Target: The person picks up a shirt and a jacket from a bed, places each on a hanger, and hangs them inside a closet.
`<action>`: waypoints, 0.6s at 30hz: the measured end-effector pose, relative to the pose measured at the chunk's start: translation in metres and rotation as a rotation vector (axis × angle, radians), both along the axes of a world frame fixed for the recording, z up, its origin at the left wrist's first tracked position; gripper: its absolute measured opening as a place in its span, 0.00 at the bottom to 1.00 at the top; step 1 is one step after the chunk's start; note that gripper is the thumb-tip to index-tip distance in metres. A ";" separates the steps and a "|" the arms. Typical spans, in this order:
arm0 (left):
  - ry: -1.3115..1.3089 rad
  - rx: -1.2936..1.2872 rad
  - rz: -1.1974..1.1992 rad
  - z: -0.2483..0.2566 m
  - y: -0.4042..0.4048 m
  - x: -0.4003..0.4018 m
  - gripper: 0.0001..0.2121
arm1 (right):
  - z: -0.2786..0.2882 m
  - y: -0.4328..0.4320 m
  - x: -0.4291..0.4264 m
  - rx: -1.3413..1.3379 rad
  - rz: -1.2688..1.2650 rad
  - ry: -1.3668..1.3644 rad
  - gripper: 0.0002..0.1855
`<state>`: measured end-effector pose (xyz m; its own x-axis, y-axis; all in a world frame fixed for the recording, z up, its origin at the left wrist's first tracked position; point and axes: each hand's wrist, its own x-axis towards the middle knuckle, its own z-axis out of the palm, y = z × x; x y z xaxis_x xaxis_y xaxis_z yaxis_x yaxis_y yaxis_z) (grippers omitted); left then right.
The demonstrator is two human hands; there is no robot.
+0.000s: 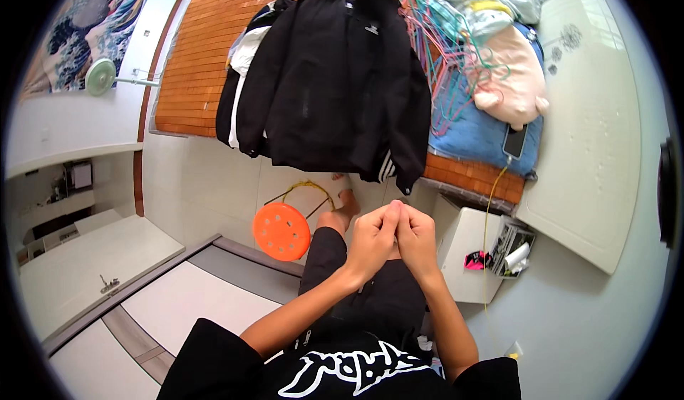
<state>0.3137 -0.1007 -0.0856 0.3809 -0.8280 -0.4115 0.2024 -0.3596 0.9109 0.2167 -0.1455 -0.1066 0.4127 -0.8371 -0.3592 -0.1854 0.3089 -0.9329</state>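
My left hand (pixel 372 235) and my right hand (pixel 418 234) meet in front of my body, above my lap. Their fingers are curled in, and the thumbs press side by side; no object shows in either one. Beyond them a black jacket (pixel 331 87) lies spread on the bed, its hem hanging over the edge. Three white stripes mark the sleeve cuff (pixel 386 166) nearest my hands. Partly under the jacket's left side are other black and white garments (pixel 235 90).
A brown tile-like mat (pixel 187 79) covers the bed. To the right are tangled coloured hangers (pixel 443 79), a pink plush toy (pixel 510 77) and a phone (pixel 514 141) on a yellow cable (pixel 487 223). An orange stool (pixel 281 231) and a green fan (pixel 100 77) stand left.
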 end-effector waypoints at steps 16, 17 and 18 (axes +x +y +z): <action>-1.120 0.318 -0.652 -0.209 -0.049 0.292 0.24 | -0.216 -0.095 0.202 -0.434 0.514 0.753 0.36; -1.074 0.322 -0.741 -0.230 -0.060 0.313 0.29 | -0.244 -0.098 0.206 -0.366 0.500 0.776 0.39; -1.193 0.263 -0.760 -0.250 -0.065 0.328 0.29 | -0.271 -0.098 0.207 -0.326 0.493 0.828 0.38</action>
